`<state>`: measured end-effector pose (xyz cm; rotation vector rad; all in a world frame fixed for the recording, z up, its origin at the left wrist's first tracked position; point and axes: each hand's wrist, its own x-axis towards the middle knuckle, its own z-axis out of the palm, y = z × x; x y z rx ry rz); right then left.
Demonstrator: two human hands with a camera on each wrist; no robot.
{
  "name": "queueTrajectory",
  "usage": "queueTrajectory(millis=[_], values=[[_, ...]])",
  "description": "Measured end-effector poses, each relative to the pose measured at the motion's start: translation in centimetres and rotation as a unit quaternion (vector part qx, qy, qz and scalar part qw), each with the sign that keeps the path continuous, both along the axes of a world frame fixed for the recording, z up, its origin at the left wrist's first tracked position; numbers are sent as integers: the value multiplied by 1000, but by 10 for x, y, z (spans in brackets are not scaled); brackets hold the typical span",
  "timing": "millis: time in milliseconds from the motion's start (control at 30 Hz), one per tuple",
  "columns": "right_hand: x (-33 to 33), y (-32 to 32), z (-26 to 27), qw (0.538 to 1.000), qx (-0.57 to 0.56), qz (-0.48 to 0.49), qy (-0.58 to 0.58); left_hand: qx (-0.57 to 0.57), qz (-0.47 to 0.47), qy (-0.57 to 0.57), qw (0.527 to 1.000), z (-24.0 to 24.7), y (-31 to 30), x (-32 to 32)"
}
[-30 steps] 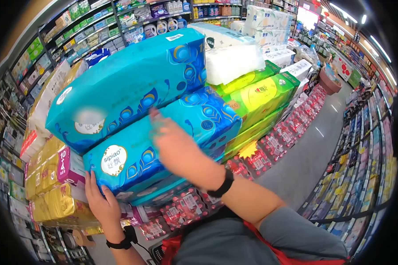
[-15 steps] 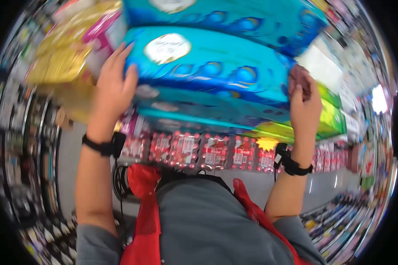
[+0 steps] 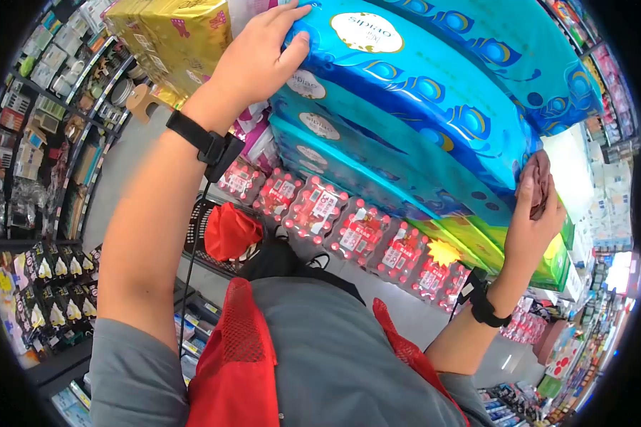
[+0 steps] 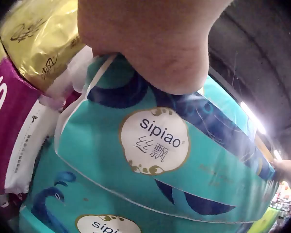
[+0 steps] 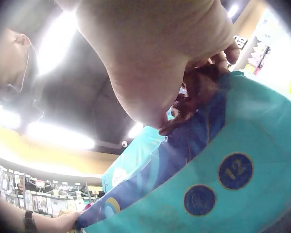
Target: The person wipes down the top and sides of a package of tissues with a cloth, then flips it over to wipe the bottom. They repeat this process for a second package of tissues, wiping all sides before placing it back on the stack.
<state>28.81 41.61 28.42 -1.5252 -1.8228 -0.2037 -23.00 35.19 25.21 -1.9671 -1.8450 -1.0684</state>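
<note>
**Hazards, largest first.**

- Possible slump of the teal stack (image 3: 349,171) beneath both hands, brought on by drag between slick wrappers on any pull from the pile.
- Further teal pack (image 3: 520,64), seemingly lying above the held one and beyond the right hand. Liable to slide toward the person once deprived of support.
- Held tissue pack (image 3: 420,99) spanning from left hand to right hand, near the top of the pile, long and soft. Sagging or twisting probable, being gripped only at its two ends.
- Left hand (image 3: 256,60) closed over the labelled end, fingers curled round its edge.
- Right hand (image 3: 538,213) clamped on the far end, fingertips bunching the film. Judged the weakest point: a torn wrapper or a lost pinch there, then a dropped end.

**Surroundings and obstructions, largest first.**

- Gold packs (image 3: 171,35) just beside the left hand on its outer side, leaving scant room for the knuckles.
- Green and yellow packs (image 3: 470,238) directly below the right hand, close against the teal stack. Likely to snag a lowered end.
- Shrink-wrapped bottles with red labels (image 3: 335,220) in a row well below both hands, squarely under any fall.
- Red bag (image 3: 228,231) lower again, near the left forearm, apart from the pile.
</note>
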Motion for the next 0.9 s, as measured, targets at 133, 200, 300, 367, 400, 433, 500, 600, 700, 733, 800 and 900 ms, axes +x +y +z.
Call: queueTrajectory(millis=[133, 200, 300, 367, 400, 433, 500, 600, 700, 733, 800, 900], values=[[9, -5, 10, 999, -30, 24, 14, 12, -20, -18, 1000, -3, 2, -5], [9, -4, 13, 998, -48, 27, 23, 15, -24, -33, 999, -2, 1, -3], [-4, -2, 23, 996, -86, 3, 18, 3, -49, -105, 993, -1, -4, -6], [-19, 4, 22, 996, -92, -6, 21, 29, -67, -194, 978, -3, -7, -6], [-29, 6, 23, 996, -88, -3, 28, -2, -83, -237, 968, -1, -11, -9], [-39, 7, 24, 996, -84, 0, 36, -7, -92, -287, 954, -4, -15, -8], [-61, 9, 23, 996, -54, 38, 54, -24, -106, -341, 934, -11, -18, -9], [-88, 14, 21, 995, -70, 43, 59, -11, -118, -365, 923, -31, -14, -16], [-136, 4, 37, 991, -95, 56, 74, -27, -132, -367, 920, -38, -10, -26], [-145, 6, 33, 987, -92, 88, 96, -42, -136, -380, 914, -37, -12, -26], [-179, -2, 32, 981, -71, 141, 115, -45, -141, -392, 908, -42, -13, -25], [-246, -6, 33, 972, -56, 212, 82, -45, -135, -396, 907, -42, -13, -21]])
